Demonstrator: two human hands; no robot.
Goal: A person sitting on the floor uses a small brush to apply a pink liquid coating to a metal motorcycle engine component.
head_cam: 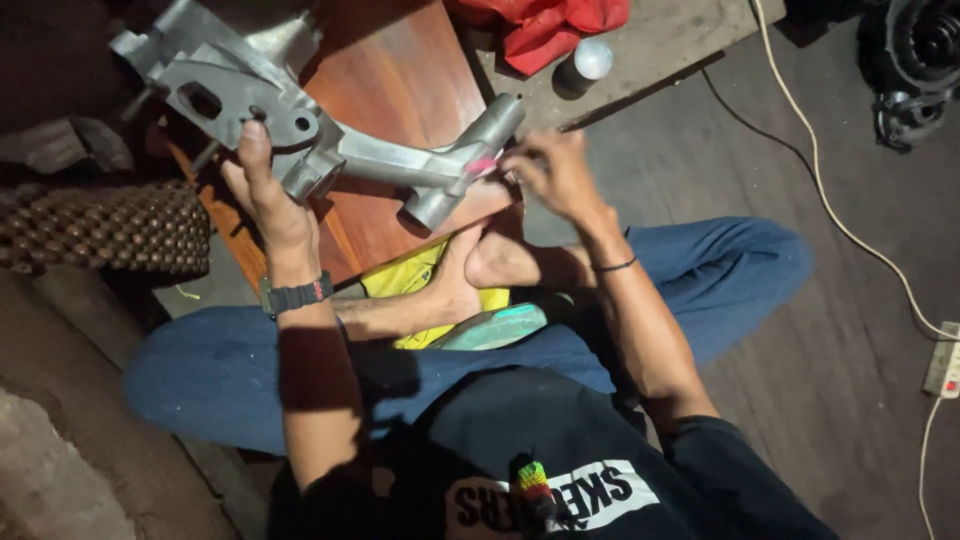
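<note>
One person sits cross-legged on a dark wooden floor, two bare feet tucked together at the centre of the view, and works with two hands on one grey cast-metal bracket (330, 140) that stretches from about ten o'clock toward the middle of the frame. The left hand (265, 195) clasps the bracket from below at its broad plate end, thumb pressed up against the plate beside one oval slot, so the casting is held up above a single reddish-brown wooden board (400, 70). The right hand (555, 170), at about one o'clock from the feet, pinches one small pink object (482, 164) against the bracket's narrow end, where two short tube-shaped bosses stick out; what the pink thing is I cannot tell. One black wristwatch (295, 295) sits on the left wrist and one thin dark band on the right. One yellow cloth (405, 280) lies under the feet. At twelve o'clock lie one red cloth (545, 25) and one small can with a white cap (590, 60). One white cable (830, 200) runs from twelve o'clock down to one white power strip (945, 360) at three o'clock. One beaded mat (100, 225) lies at nine o'clock
</note>
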